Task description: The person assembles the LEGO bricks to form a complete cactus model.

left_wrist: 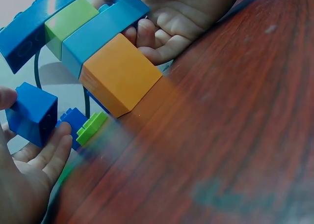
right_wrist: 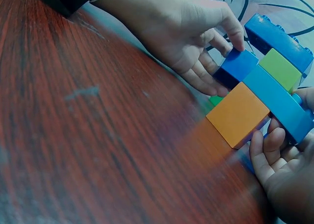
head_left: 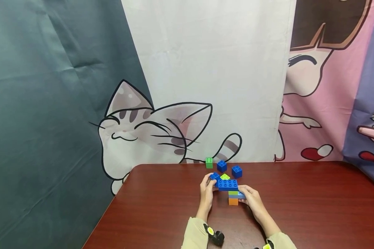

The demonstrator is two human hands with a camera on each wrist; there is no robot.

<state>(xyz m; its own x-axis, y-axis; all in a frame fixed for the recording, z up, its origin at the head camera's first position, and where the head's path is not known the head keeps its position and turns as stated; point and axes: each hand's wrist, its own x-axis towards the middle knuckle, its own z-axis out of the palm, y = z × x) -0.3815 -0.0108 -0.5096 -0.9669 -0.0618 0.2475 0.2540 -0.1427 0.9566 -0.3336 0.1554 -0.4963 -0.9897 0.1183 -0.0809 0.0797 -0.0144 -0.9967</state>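
My left hand [head_left: 206, 192] pinches a small blue toy brick [left_wrist: 32, 113] between thumb and fingers, left of a stack of bricks. From the bottom, that stack has an orange block [left_wrist: 122, 76], a longer light blue brick [right_wrist: 277, 103], a lime green brick [right_wrist: 280, 70] and a long dark blue brick [head_left: 228, 184] on top. The dark blue brick overhangs toward the left. On the stack's right side, my right hand [head_left: 252, 199] grips the protruding end of the light blue brick. In the left wrist view, the small brick is apart from the stack.
Behind the stack on the brown table [head_left: 143, 207] lie a lime green brick [head_left: 225, 176], two blue bricks, one in the middle [head_left: 222, 166] and one at the right [head_left: 237, 171], and a green brick [head_left: 209, 163] near the far edge. A printed cloth [head_left: 221, 69] hangs behind.
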